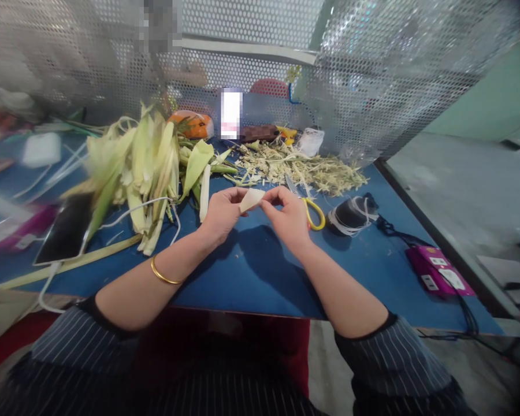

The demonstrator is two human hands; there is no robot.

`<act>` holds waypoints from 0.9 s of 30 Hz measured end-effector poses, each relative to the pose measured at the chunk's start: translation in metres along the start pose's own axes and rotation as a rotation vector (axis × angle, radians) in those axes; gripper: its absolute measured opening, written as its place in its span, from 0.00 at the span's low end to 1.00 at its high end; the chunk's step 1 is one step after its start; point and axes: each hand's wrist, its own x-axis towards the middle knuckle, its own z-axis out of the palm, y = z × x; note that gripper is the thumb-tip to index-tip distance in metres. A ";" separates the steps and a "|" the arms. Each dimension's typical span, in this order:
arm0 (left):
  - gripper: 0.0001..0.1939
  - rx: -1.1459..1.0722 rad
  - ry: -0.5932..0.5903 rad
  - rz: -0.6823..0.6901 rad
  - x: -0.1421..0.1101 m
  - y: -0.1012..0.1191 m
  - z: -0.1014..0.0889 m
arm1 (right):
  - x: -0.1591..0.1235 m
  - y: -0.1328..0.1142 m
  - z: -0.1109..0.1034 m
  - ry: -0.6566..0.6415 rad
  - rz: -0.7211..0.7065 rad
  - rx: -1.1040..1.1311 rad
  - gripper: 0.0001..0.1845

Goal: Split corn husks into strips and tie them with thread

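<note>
A small pale piece of corn husk is held between both hands above the blue table. My left hand pinches its left end, fingers closed on it. My right hand pinches its right end the same way. A gold bangle sits on my left wrist. A pile of green and yellow corn husks lies to the left of my hands. Yellow-handled scissors rest just right of my right hand.
Shredded husk scraps lie heaped behind the hands. A dark phone with a white cable lies at left. A black roll of wire and a pink power strip sit at right. A perforated metal screen closes the back; the table edge runs at right.
</note>
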 end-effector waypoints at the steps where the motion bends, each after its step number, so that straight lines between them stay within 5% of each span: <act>1: 0.11 -0.010 0.008 -0.002 0.001 -0.001 0.000 | 0.001 0.001 0.000 0.011 0.018 0.026 0.03; 7: 0.10 -0.048 -0.004 -0.052 0.002 0.002 -0.001 | 0.005 0.009 0.003 0.001 0.188 0.311 0.13; 16: 0.10 -0.003 -0.048 -0.125 0.000 0.007 -0.001 | 0.007 0.010 0.000 -0.103 0.309 0.368 0.14; 21: 0.02 -0.209 -0.048 -0.523 0.010 -0.001 -0.004 | 0.006 0.016 0.002 -0.177 0.419 0.442 0.15; 27: 0.05 -0.349 0.008 -0.633 0.014 0.001 -0.007 | 0.005 0.011 0.003 -0.211 0.189 0.344 0.07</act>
